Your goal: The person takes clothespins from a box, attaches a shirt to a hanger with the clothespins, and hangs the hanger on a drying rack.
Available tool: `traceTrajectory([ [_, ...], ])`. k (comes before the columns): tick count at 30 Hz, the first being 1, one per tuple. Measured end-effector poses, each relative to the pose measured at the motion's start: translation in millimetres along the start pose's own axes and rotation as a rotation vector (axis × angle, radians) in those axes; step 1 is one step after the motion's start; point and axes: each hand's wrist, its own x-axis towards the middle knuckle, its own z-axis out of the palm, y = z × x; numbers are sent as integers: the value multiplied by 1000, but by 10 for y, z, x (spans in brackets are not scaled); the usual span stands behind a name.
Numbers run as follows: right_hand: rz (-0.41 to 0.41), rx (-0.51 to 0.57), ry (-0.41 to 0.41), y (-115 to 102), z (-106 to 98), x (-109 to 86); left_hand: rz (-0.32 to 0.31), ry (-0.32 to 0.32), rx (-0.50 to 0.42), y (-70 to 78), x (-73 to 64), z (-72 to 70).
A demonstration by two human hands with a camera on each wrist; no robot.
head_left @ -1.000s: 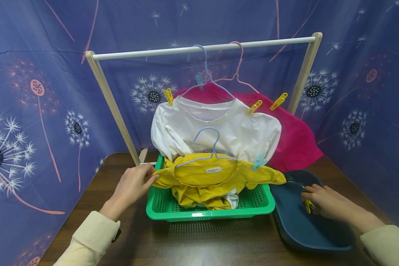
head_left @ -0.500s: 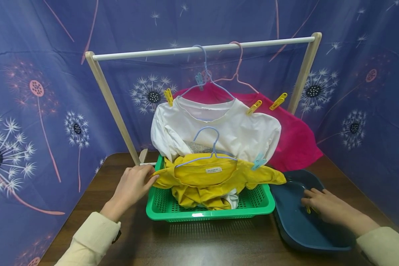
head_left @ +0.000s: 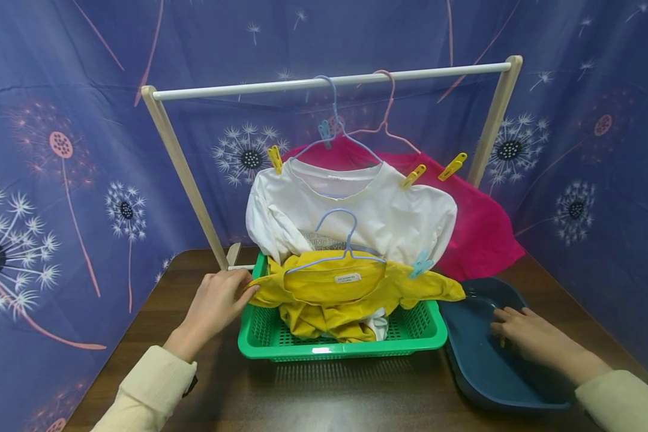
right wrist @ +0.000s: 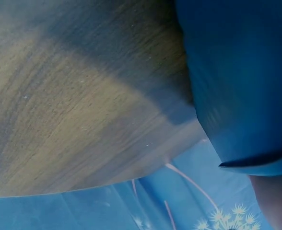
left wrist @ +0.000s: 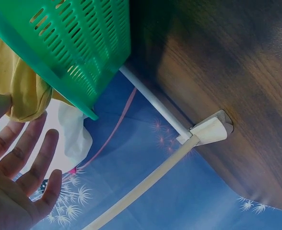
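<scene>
At the left end of a yellow shirt [head_left: 335,291], my left hand [head_left: 213,306] pinches the sleeve [left wrist: 30,98] between thumb and fingertips. The shirt lies over a green basket [head_left: 342,350], a blue hanger [head_left: 348,240] in its neck and a light blue clothespin [head_left: 421,264] on its right shoulder. Over on the right, my right hand [head_left: 540,339] reaches down into a dark blue tray [head_left: 480,375], fingers curled. A bit of a yellow clothespin [head_left: 503,342] shows beneath those fingers; most of it is hidden. In the right wrist view the tray wall hides the fingers.
Behind the basket stands a rack with a white rail [head_left: 237,90] and wooden legs. A white shirt [head_left: 356,204] and a magenta shirt [head_left: 486,222] hang from it, held with clothespins. A dandelion-patterned cloth [head_left: 59,198] surrounds the wooden table [head_left: 324,399].
My right hand has turned and shifted slightly in the tray, so less of the yellow clothespin shows. My left hand keeps its pinch on the sleeve.
</scene>
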Motion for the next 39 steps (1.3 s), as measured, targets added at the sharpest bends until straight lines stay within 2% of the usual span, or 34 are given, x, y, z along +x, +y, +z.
traceTrajectory([
  [3, -4, -2, 8, -2, 3, 4, -4, -2, -3, 0, -2, -1],
  [9, 37, -16, -75, -16, -19, 1, -3, 3, -6, 4, -1, -6],
  [13, 39, -26, -96, -24, -31, 6, -4, 1, -12, 7, -4, -10],
  [23, 28, -12, -61, -20, -8, 32, 7, 9, -8, -4, -4, -1],
  [31, 4, 63, -101, -28, -22, 43, 1, 7, -4, -1, -8, -8],
  [36, -39, 35, -47, -24, -40, 56, 0, 6, -11, -2, -6, -7],
  [39, -38, 0, -17, -24, -75, 70, -5, 2, -17, -2, -7, -5],
])
